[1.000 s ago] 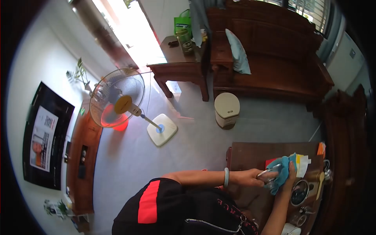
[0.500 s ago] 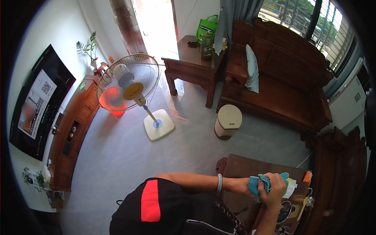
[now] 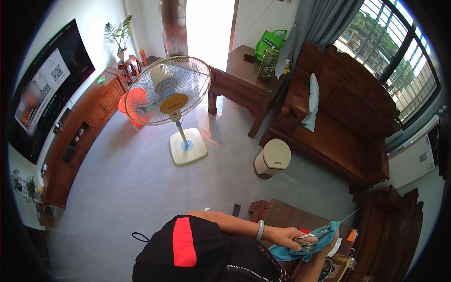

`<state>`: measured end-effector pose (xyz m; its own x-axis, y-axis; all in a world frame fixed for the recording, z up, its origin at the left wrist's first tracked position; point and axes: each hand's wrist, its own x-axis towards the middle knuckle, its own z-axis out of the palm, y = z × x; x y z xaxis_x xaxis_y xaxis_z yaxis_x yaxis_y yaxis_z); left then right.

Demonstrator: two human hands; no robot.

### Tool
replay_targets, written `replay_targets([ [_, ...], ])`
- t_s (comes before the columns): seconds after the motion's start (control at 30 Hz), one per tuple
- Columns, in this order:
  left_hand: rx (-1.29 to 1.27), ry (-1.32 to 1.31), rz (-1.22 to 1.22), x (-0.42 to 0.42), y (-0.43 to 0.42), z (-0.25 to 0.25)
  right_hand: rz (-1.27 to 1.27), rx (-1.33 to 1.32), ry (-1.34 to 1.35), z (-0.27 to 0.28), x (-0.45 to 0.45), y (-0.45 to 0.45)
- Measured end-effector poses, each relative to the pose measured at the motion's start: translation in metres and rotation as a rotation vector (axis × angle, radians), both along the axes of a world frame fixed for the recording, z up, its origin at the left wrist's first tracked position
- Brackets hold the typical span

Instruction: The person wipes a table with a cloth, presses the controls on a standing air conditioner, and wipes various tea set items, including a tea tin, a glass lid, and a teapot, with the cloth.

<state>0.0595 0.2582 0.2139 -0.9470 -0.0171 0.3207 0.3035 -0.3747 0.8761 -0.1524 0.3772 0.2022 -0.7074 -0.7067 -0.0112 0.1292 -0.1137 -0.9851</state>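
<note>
In front of me, above the right end of a dark wooden table (image 3: 286, 214), both hands are together at a blue cloth (image 3: 322, 242). My left hand (image 3: 289, 237), with a pale bangle on its wrist, has its fingers closed on a slim, shiny silvery object (image 3: 314, 236) whose kind I cannot make out. The object lies against the cloth. My right hand (image 3: 334, 245) is closed around the cloth from the far side, its fingers mostly hidden. One end of the cloth hangs down below my left hand.
On the table's right side are an orange packet (image 3: 352, 235), white paper (image 3: 335, 246) and a round dark-faced item (image 3: 325, 269). A standing fan (image 3: 174, 103), a cream bin (image 3: 276, 155) and a wooden bench (image 3: 343, 136) stand farther off.
The cloth, bunched between both hands before, has opened out and one end hangs down. The silvery object now shows in my left hand. The view has shifted slightly.
</note>
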Motion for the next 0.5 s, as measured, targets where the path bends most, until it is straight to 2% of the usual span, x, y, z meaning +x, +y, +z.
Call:
replay_targets([
  [0.07,0.058,0.020,-0.025,-0.001,-0.002,-0.010,0.030,0.169,0.103,0.054,0.018,-0.011],
  [0.1,0.056,-0.124,-0.074,0.010,-0.013,0.009,0.058,0.178,0.249,0.083,0.039,-0.024],
  [0.2,-0.054,-0.170,-0.171,0.005,-0.028,-0.004,0.141,0.302,0.763,0.108,0.074,-0.038],
  [0.23,-0.153,-0.199,-0.140,0.006,-0.030,-0.006,0.332,0.380,0.996,0.115,0.074,-0.045],
  [0.33,0.032,-0.075,0.195,0.020,-0.019,-0.004,0.325,0.227,1.471,0.130,0.113,-0.067],
  [0.37,-0.001,-0.069,0.187,0.020,-0.021,-0.009,0.331,0.243,1.494,0.132,0.116,-0.070],
  [0.47,-0.078,-0.070,0.159,0.025,-0.029,-0.019,0.313,0.117,1.345,0.123,0.111,-0.077],
  [0.5,-0.101,-0.082,0.146,0.032,-0.036,-0.007,0.223,0.091,1.073,0.110,0.097,-0.076],
])
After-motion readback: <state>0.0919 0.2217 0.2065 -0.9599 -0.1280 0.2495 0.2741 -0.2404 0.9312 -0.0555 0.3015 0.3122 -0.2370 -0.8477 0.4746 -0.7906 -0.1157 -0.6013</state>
